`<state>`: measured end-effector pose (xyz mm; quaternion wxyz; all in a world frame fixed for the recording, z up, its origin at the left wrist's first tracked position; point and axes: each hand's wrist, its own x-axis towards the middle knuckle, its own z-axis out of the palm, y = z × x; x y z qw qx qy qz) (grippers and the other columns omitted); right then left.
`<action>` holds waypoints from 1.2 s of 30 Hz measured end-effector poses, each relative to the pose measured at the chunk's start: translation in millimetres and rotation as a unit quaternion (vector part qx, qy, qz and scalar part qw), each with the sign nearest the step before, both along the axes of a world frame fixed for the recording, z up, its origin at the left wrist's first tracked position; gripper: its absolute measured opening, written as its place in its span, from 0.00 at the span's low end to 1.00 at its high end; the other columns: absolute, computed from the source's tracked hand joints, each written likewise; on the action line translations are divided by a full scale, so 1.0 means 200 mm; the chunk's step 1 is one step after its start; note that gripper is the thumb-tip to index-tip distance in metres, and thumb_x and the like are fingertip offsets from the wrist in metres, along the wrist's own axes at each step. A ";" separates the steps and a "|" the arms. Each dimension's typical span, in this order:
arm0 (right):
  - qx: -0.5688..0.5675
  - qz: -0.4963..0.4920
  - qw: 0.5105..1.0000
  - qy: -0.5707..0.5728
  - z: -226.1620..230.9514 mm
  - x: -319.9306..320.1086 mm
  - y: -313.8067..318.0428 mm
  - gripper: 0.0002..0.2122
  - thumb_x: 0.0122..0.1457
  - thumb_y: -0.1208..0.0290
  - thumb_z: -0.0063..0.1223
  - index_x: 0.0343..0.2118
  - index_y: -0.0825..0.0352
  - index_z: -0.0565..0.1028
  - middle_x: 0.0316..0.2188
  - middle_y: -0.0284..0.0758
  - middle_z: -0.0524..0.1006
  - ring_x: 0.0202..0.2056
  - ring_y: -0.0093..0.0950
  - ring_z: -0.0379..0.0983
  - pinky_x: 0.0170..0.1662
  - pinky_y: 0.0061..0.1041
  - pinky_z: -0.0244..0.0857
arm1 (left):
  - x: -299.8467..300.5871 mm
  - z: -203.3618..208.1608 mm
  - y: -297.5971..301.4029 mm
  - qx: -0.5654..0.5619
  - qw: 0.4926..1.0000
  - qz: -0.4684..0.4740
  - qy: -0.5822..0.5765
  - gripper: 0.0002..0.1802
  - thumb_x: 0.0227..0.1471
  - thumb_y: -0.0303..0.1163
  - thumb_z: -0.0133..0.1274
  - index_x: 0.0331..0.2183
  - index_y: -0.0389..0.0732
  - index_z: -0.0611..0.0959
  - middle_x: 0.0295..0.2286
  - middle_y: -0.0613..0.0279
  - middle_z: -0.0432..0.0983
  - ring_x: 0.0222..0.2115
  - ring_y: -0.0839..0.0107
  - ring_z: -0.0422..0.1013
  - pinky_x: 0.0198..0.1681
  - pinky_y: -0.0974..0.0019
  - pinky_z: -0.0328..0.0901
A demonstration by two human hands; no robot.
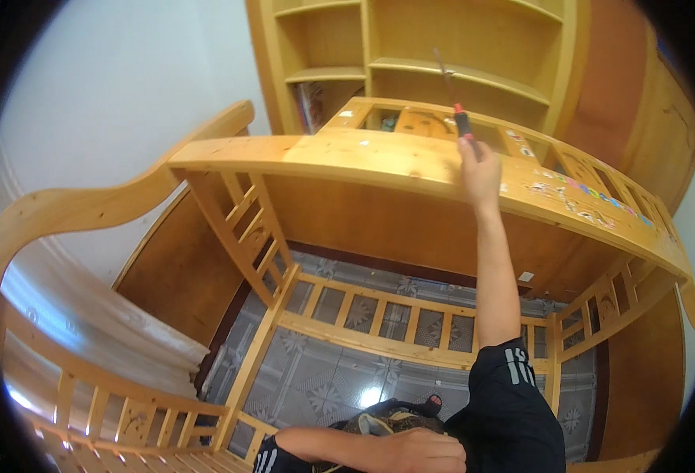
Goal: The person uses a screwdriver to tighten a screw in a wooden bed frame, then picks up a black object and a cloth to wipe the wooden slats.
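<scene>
My right hand (482,175) is stretched far forward and closed round a screwdriver (462,122) with a black and red handle. Its thin shaft points up and away, over the far side of a wooden bunk bed frame. Beneath that hand runs the frame's broad upper rail (395,158), which carries torn stickers towards the right. My left hand (425,452) is low at the front, close to my body, with its fingers curled in. Whatever it may hold is hidden. Beside it is a dark patterned cloth or bag (355,426).
Wooden shelves (324,73) stand beyond the bed. Lower slatted rails (395,347) cross above a grey patterned tile floor (300,370). A curved wooden end piece (87,197) rises at left, near a pale curtain (111,315). Another slatted rail (127,402) lies lower left.
</scene>
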<state>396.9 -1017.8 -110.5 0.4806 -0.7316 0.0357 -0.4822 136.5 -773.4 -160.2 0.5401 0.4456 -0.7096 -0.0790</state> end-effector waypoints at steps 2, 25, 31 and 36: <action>0.023 0.015 0.999 0.020 0.01 -0.02 0.00 0.16 0.52 0.59 0.52 0.23 0.70 0.72 0.14 0.29 0.63 0.19 0.19 0.56 0.22 0.22 0.52 | -0.02 0.01 -0.03 -0.037 0.999 -0.007 0.032 0.05 0.49 0.27 0.53 0.24 0.36 0.77 0.23 0.57 0.70 0.23 0.61 0.68 0.23 0.65 0.63; 0.298 0.614 0.719 0.130 -0.66 -0.74 1.11 0.16 0.59 0.66 0.39 0.46 0.72 0.65 0.40 0.34 0.69 0.42 0.22 0.66 0.46 0.21 0.62 | 0.56 -0.24 0.31 -0.143 0.674 0.692 -0.217 0.19 0.51 0.47 0.41 0.34 0.46 0.80 0.47 0.57 0.65 0.57 0.55 0.48 0.58 0.39 0.33; 0.236 0.564 0.783 0.112 -0.71 -0.77 1.20 0.21 0.54 0.63 0.49 0.46 0.73 0.64 0.41 0.34 0.69 0.43 0.22 0.65 0.46 0.21 0.61 | 0.56 -0.27 0.39 -0.126 0.699 0.681 -0.177 0.18 0.50 0.43 0.40 0.35 0.40 0.77 0.47 0.51 0.65 0.56 0.48 0.48 0.58 0.41 0.36; 0.261 0.539 0.790 0.132 -0.76 -0.70 1.17 0.19 0.54 0.64 0.49 0.42 0.74 0.66 0.37 0.34 0.70 0.38 0.21 0.66 0.41 0.20 0.62 | 0.61 -0.27 0.36 -0.105 0.728 0.665 -0.129 0.19 0.46 0.40 0.40 0.35 0.41 0.78 0.46 0.53 0.67 0.54 0.50 0.50 0.58 0.41 0.34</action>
